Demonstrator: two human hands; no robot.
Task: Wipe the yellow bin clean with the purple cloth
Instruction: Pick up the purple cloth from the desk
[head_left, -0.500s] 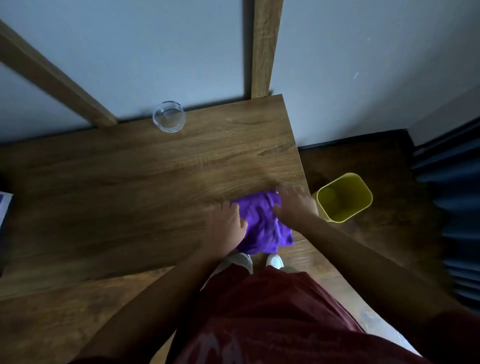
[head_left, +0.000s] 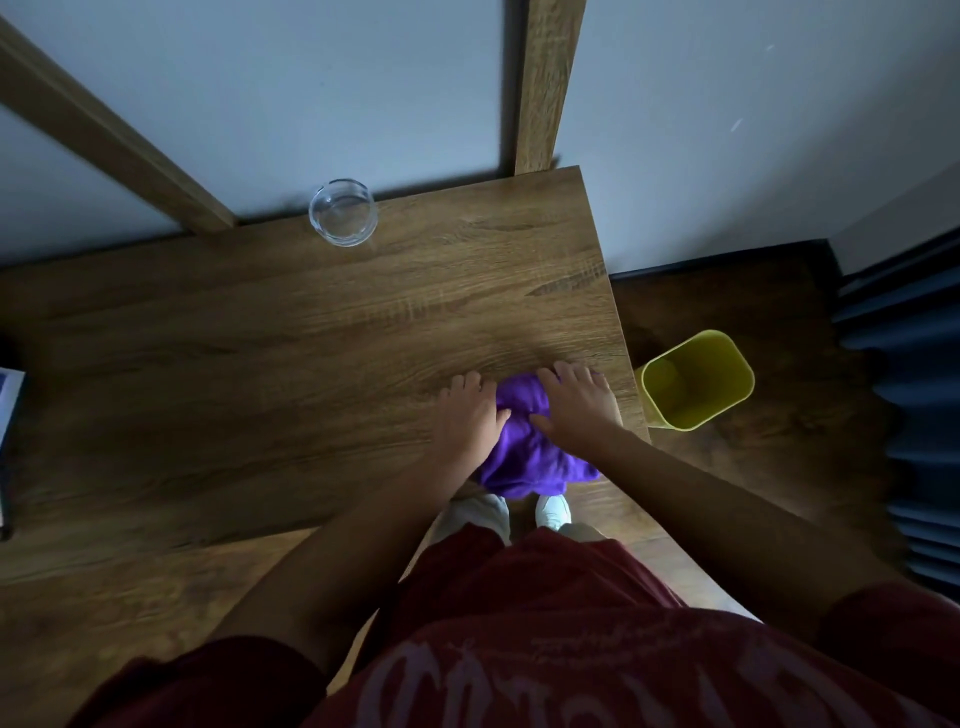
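Both hands have closed in on the purple cloth (head_left: 524, 447) since the earlier frame: the right one now lies more fully on top of it, and the cloth looks more bunched between them.

At the far left edge of the wooden table (head_left: 260, 364) a pale object is partly out of view; I cannot tell what it is. Further right, near the back edge, stands a glass bowl (head_left: 343, 211), well apart from the hands. The left hand (head_left: 467, 415) rests on the table with the fingers loosely curled and the thumb side pushed against the left edge of the cloth, probably to gather it. The cloth lies at the front right corner of the table, and its lower part hangs over the front edge. The right hand (head_left: 576, 405) presses on its top with the fingers spread and rather straight, which holds it flat for gathering.

Right of the table edge, down on the dark floor, stands the yellow bin (head_left: 696, 382), upright and open, not yet touched. Floor around it is free, so I think lifting it is easy; the wall and a dark curtain (head_left: 909, 415) limit room beyond.
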